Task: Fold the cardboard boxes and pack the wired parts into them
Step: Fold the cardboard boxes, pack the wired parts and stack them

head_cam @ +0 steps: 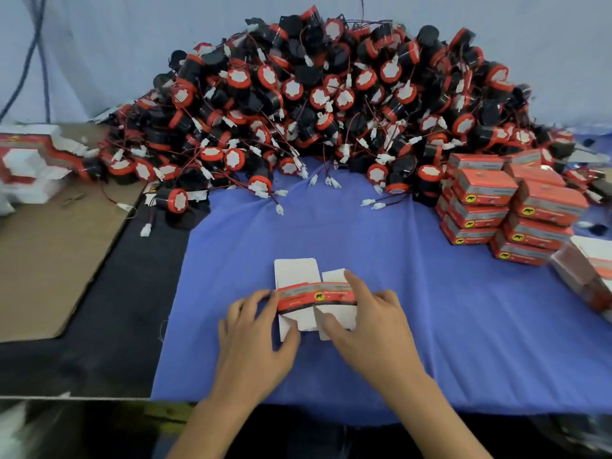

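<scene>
A flat, unfolded cardboard box (pixel 298 276), white inside with a red printed band across it, lies on the blue cloth (pixel 430 309) near the front. My left hand (pixel 255 339) grips its left edge, thumb under the lower white flap. My right hand (pixel 367 323) holds its right side, the index finger laid over the red band and the thumb on the lower flap. A big heap of black-and-red wired parts (pixel 331 104) with white plugs fills the back of the table.
Folded red boxes (pixel 503 210) are stacked at the right, with more flat blanks (pixel 586 270) at the right edge. A pile of flat box blanks (pixel 29 160) sits at the left on a brown cardboard sheet (pixel 49 253). Loose plugs lie on the cloth.
</scene>
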`<state>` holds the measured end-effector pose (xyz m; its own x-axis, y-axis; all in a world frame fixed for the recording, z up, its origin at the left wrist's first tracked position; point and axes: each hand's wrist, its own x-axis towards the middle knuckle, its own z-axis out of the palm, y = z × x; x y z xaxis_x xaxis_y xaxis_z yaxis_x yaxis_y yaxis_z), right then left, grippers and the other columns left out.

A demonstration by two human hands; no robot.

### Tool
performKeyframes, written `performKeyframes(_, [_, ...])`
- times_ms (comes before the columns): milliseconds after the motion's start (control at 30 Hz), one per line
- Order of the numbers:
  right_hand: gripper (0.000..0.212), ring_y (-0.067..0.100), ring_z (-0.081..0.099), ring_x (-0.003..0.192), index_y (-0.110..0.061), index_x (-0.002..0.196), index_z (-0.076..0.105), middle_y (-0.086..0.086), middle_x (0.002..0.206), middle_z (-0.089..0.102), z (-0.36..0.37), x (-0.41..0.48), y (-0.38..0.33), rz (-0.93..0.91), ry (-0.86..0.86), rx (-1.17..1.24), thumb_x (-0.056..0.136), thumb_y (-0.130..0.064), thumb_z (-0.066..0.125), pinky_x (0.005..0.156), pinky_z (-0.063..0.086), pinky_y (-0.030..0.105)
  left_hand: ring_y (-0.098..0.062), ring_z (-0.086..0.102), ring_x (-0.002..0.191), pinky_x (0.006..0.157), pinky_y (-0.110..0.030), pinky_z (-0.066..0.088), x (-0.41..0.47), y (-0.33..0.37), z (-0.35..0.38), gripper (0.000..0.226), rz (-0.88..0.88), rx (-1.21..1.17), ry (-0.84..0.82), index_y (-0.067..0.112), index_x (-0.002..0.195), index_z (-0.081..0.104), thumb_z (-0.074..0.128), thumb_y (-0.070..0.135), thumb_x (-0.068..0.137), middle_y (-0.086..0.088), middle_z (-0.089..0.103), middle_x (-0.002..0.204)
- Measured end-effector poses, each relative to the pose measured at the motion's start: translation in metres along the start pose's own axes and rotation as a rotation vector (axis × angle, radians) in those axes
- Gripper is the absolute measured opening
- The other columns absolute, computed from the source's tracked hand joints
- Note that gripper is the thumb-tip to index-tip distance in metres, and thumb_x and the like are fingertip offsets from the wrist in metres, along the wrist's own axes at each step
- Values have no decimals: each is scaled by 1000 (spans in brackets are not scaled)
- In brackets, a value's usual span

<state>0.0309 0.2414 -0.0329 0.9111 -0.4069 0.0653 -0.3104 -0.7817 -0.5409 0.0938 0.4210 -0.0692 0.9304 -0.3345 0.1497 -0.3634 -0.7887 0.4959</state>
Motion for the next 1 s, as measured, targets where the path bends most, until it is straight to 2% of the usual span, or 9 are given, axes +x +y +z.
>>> performKeyframes(167, [75,-4,40,108,-53,148,31,-22,111,65,-13,-9,-16,69,-70,306,76,-69,41,72,42,18,-8,40,132,110,-34,39,-1,8,-12,67,42,-249,-1,37,149,47,53,55,85,21,49,142])
performKeyframes(267, [64,-3,57,81,-70,139,30,-22,81,68,-23,-15,-32,85,-112,527,75,-67,38,60,45,19,-1,44,137,112,-35,44,-2,23,-21,59,90,-527,-43,38,148,47,58,44,90,26,49,144])
performKeyframes(333, [59,6,58,64,-78,131,32,-19,72,66,-29,-17,-39,94,-123,668,74,-64,35,65,53,31,-5,51,135,107,-36,50,-4,32,-27,59,116,-706,-67,44,147,47,61,46,90,23,53,145])
performKeyframes(400, [61,12,67,78,-82,129,30,-20,86,72,-34,-18,-41,132,-125,826,72,-63,38,80,58,39,-3,51,135,103,-33,51,-5,35,-35,69,134,-805,-106,55,147,42,71,55,84,26,50,148])
performKeyframes(533, [52,13,73,90,-76,124,47,-10,85,76,-43,-22,-41,204,-130,1051,80,-49,44,77,58,28,-1,50,135,99,-22,50,-7,30,-45,103,255,-726,-106,47,153,35,93,50,68,22,49,150])
performKeyframes(667, [48,27,74,104,-48,136,53,0,104,79,-50,-34,-37,253,-243,1207,89,-51,47,91,53,47,-11,55,133,101,-14,44,-3,32,-53,77,312,-734,91,35,142,52,89,27,74,14,59,141])
performKeyframes(767, [45,26,71,111,-49,133,55,13,112,77,-57,-40,-37,242,-371,1190,91,-60,45,97,53,49,-16,54,135,104,-17,43,-5,33,-60,74,352,-696,88,32,143,50,82,24,76,12,57,144])
performKeyframes(867, [48,22,71,111,-46,117,72,7,119,75,-68,-37,-32,296,-344,1199,76,-62,54,85,61,47,-18,51,138,108,-23,42,-6,34,-70,76,395,-661,74,31,144,50,80,17,76,10,55,146])
performKeyframes(1000, [64,16,60,130,-39,133,66,-5,141,62,-91,-29,-28,185,-341,1344,74,-63,66,92,58,56,-19,46,143,115,-36,39,-4,36,-82,84,515,-549,27,28,145,51,83,0,73,9,52,151])
